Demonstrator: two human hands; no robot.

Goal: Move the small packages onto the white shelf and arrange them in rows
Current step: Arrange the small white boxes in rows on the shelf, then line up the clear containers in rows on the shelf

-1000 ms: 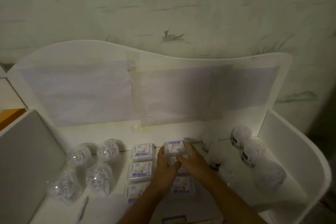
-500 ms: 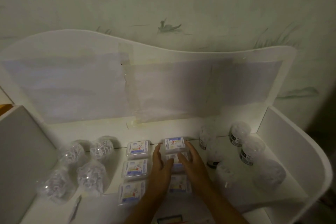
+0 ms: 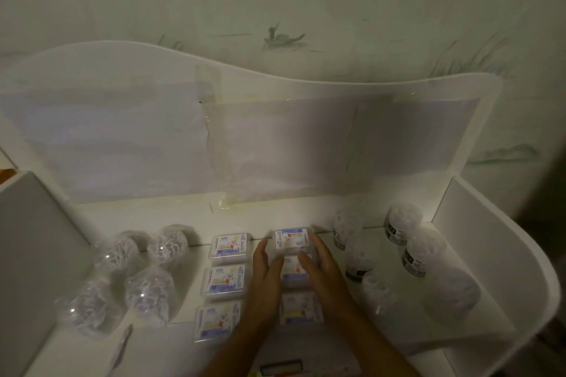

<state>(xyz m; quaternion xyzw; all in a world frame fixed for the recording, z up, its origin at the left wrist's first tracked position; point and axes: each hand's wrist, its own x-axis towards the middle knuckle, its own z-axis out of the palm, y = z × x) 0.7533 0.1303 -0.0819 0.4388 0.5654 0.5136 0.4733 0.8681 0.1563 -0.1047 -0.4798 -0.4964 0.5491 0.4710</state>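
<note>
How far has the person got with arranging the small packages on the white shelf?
Done: six small boxes lie in two columns on the white shelf, the left column looking tidy. In hand: the left hand and right hand, fingers straight, flank the right column, squaring it. Left: whether more packages wait off the shelf cannot be told.

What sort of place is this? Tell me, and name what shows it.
Probably a room in a home, dimly lit: a white shelf with a wavy back panel stands against painted wallpaper, and small labelled boxes sit in rows between both hands.
</note>
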